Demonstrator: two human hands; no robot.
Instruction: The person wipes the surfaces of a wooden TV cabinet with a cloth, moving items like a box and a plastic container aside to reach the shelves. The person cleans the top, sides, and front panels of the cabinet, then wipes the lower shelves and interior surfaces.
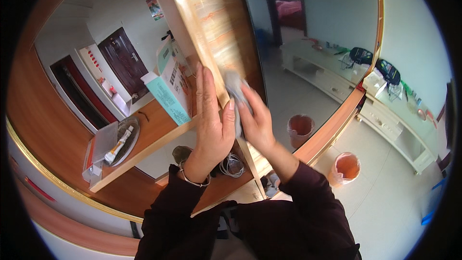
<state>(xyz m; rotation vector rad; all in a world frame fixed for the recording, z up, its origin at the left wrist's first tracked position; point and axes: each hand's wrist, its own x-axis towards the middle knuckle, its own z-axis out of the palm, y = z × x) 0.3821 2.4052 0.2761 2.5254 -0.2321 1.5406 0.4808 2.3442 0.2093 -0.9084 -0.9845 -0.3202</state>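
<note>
My left hand (pixel 213 119) lies flat along the side of a light wooden upright (pixel 196 30), its fingers straight and its thumb near the front edge. On the other side of that upright, my right hand (pixel 256 119) grips a grey cloth (pixel 234 83), which looks blurred. The cloth is against or very near the wood edge and the glossy marble-patterned panel (pixel 220 18). Part of the cloth is hidden behind my right fingers. A bracelet (pixel 195 180) circles my left wrist.
Left of the upright, a wooden shelf (pixel 155 135) holds a turquoise and white box (pixel 169 92), an oval tray (pixel 135 137) and a tube (pixel 121 142). Coiled cable (pixel 232 166) lies lower down. To the right are a large mirror-like dark panel (pixel 325 18), a lined waste bin (pixel 344 169) and a low white cabinet (pixel 393 122).
</note>
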